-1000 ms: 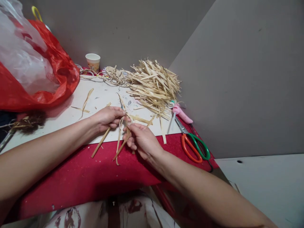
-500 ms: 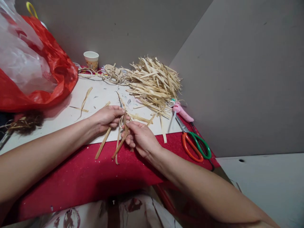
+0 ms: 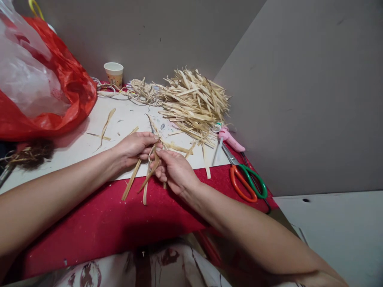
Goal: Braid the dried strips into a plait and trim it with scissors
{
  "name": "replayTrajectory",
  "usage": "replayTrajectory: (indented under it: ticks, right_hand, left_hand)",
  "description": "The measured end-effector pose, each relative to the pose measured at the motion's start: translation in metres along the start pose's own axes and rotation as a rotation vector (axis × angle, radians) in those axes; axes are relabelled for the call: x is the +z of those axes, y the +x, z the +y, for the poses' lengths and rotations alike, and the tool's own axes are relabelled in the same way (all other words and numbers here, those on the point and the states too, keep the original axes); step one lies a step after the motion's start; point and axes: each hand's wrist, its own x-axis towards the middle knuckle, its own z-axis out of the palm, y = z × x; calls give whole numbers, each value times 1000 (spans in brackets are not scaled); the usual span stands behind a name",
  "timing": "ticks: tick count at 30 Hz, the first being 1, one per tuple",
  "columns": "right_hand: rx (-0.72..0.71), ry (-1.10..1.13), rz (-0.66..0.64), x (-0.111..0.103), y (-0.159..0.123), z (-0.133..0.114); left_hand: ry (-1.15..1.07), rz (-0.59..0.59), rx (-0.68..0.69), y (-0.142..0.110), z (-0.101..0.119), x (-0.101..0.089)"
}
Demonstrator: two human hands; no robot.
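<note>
Pale strips [image 3: 145,197] are pinched where they meet in the left hand [image 3: 136,148], over the near edge of the white board [image 3: 119,113]; a brown strip [image 3: 146,181] is gripped by the right hand [image 3: 178,169]; strand handling is under way; steady left-hand pressure seems called for.

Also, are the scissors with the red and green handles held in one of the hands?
No, the scissors lie apart from both hands, beside the pink tool.
</note>
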Motion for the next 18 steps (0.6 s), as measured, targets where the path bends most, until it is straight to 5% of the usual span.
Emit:
replayTrajectory:
  ticks: [10,15,18]
  right_hand:
    - [-119,-120,-63,-13,-13,-1]
    - [-339,-156,45,-37,-36,-31]
    - [-342,-175,127,-49,-46,-51]
  left_hand:
    - [54,20,24,1,-1,-2]
    - [64,4,-35,2,0,-4]
    - [83,26,-55,1,1,-3]
